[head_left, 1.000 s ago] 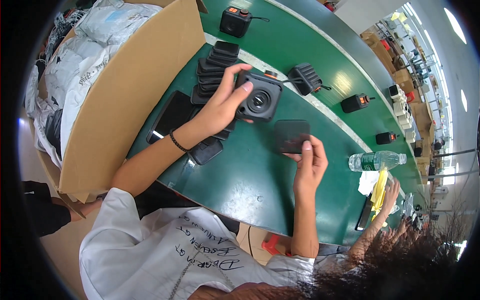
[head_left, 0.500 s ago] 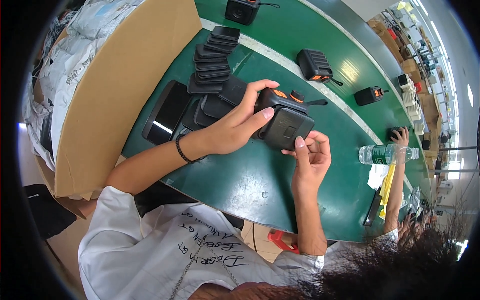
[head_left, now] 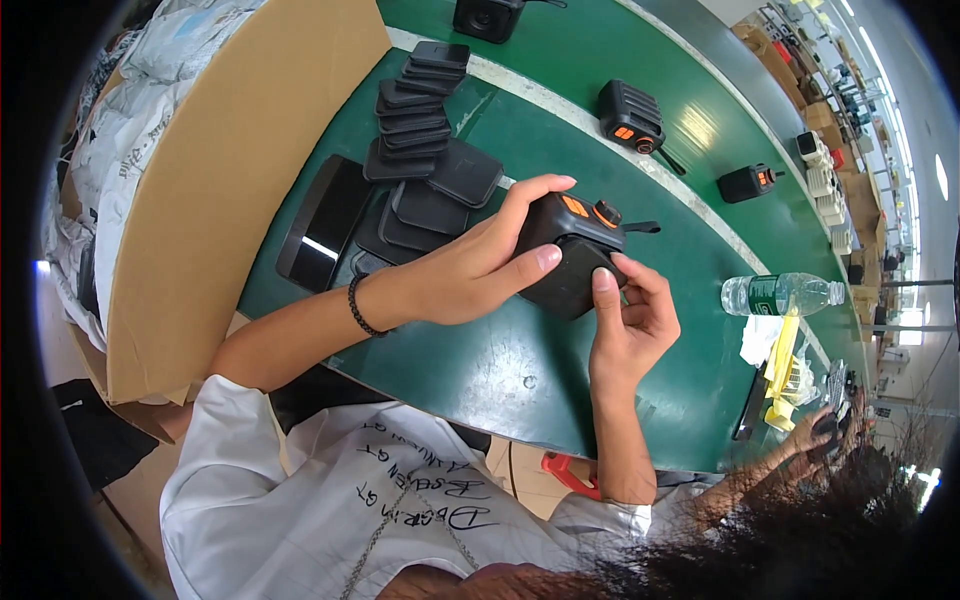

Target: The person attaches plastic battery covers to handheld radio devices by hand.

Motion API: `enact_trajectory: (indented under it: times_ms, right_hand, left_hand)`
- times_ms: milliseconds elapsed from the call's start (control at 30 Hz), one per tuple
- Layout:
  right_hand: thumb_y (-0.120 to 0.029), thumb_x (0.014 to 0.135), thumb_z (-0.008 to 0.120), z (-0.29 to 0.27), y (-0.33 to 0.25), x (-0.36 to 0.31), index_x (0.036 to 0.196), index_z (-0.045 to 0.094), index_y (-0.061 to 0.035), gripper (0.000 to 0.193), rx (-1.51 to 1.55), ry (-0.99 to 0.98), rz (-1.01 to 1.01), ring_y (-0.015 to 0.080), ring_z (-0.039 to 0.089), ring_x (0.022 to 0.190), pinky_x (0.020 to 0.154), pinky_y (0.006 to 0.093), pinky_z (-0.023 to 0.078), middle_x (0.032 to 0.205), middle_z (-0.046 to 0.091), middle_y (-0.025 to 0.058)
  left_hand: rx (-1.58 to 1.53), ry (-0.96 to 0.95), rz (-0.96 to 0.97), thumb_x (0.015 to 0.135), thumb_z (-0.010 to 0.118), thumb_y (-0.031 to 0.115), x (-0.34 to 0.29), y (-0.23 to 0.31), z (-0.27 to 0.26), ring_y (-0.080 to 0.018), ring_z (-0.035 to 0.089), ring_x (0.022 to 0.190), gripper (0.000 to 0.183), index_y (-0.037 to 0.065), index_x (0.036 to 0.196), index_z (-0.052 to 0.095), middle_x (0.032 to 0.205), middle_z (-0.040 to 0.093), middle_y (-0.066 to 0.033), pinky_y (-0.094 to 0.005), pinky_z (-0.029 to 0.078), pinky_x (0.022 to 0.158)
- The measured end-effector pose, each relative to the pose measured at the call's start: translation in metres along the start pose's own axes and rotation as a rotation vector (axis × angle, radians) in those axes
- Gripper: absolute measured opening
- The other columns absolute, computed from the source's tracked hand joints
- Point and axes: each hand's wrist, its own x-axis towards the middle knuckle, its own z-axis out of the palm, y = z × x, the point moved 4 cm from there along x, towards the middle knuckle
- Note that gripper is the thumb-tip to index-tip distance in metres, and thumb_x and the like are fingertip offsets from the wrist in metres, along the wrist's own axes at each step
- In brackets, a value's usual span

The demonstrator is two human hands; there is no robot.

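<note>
A black portable speaker (head_left: 590, 228) with orange buttons, a round knob and a short strap is held tilted above the green table. My left hand (head_left: 470, 268) grips its left side, fingers over the top and thumb on the front face. Against that face lies a black rounded-square panel (head_left: 570, 282). My right hand (head_left: 632, 330) pinches the panel's right edge, its thumb on the front and fingers behind. Left of the speaker, several similar black panels (head_left: 412, 135) lie in an overlapping row, with more loose panels (head_left: 425, 207) beside them.
A glossy dark slab (head_left: 325, 220) lies by a tall cardboard box (head_left: 230, 170) of wrapped items. Other speakers (head_left: 632, 115) stand beyond the white line. At right are a water bottle (head_left: 780, 295), yellow material (head_left: 782, 370) and a co-worker's hand (head_left: 815, 430).
The panel has turned and sits closer against the speaker's face, and my right fingers have shifted up its edge. A co-worker's hand has withdrawn from a device near the bottle.
</note>
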Motion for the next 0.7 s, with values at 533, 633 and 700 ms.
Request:
enact_trajectory:
  times_ms: [533,633,700]
  right_hand:
    - [-0.018,0.088,0.073,-0.023,0.004,0.055,0.129,0.057,-0.0052,0.046,-0.3,0.059,-0.206,0.0201,0.056,0.101,0.083,0.0305,0.051,0.124,0.053,0.0152]
    - [-0.035,0.088,0.071,-0.015,0.014,0.133,0.137,0.05,-0.0055,0.061,-0.754,-0.046,-0.434,0.0341,0.055,0.115,0.091,0.0436,0.049,0.133,0.05,0.0214]
    - [-0.043,0.085,0.072,-0.003,0.046,0.175,0.135,0.052,-0.0074,0.064,-1.121,-0.093,-0.63,0.0369,0.056,0.117,0.091,0.0479,0.048,0.132,0.052,0.0239]
  left_hand:
    - [-0.123,0.149,-0.04,0.102,0.052,0.022,0.002,-0.008,-0.009,-0.0173,0.048,0.114,0.053,0.006,0.141,0.02,0.128,0.045,-0.0167,-0.0338,0.04,0.102]
    - [-0.117,0.183,-0.001,0.103,0.05,0.022,0.003,-0.014,-0.015,-0.017,0.049,0.113,0.05,0.007,0.14,0.021,0.129,0.043,-0.0152,-0.0336,0.043,0.099]
    - [-0.246,0.182,-0.071,0.103,0.049,0.024,0.007,-0.014,-0.014,-0.0188,0.056,0.108,0.048,0.011,0.14,0.02,0.128,0.041,-0.0145,-0.0339,0.057,0.079]
